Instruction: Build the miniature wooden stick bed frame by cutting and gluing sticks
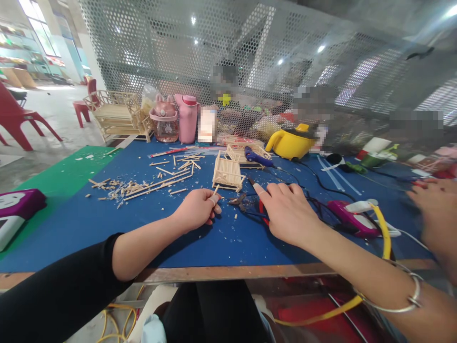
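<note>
The left hand [198, 208] pinches a wooden stick [216, 190]; the right hand [291, 209] half-curls over pliers [242, 204], its grip hidden from me. Snagging the glue gun [259, 158] cord [286, 174] could jolt the slatted wooden model [229, 172].

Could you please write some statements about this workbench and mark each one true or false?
1. The left hand pinches a small wooden stick. True.
2. The head of the pliers lies left of the left hand. False: it lies between the left hand and the right hand.
3. A slatted wooden model sits just beyond the left hand's fingertips. True.
4. The glue gun is yellow. False: it is blue-purple.
5. A metal bangle circles the right forearm. True.
</note>
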Available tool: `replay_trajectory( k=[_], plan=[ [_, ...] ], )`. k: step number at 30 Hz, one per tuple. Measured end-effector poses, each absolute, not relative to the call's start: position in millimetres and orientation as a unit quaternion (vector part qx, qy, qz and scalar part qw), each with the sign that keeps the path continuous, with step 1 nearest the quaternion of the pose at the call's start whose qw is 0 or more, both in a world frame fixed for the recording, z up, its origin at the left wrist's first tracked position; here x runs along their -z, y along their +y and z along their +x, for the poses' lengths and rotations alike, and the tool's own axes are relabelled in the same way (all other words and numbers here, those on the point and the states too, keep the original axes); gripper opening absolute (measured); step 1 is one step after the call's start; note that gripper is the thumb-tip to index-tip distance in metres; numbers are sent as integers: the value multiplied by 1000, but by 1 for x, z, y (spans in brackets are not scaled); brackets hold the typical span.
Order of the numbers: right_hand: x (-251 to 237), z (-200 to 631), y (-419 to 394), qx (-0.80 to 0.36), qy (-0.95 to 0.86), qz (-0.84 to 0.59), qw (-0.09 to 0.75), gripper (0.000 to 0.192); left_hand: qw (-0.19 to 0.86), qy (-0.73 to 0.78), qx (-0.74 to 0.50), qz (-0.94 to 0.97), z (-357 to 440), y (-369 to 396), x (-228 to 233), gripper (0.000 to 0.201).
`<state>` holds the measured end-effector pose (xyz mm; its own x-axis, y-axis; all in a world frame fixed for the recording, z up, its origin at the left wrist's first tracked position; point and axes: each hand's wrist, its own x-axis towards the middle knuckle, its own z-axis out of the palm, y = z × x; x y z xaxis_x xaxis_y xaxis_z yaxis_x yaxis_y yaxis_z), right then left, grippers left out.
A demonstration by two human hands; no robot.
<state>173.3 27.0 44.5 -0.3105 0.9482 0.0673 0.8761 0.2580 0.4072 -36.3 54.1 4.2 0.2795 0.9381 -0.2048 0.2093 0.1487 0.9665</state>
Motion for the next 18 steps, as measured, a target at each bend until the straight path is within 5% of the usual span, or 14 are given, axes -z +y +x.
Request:
replay_trajectory(
  k=[11,18],
  plan=[
    [-53,178,20,-241,772,581,88,69,572,494,-311,577,-36,54,-3,16],
    [-61,188,14,25,757,653,34,76,600,449,-337,569,-33,54,-3,21]
  ],
)
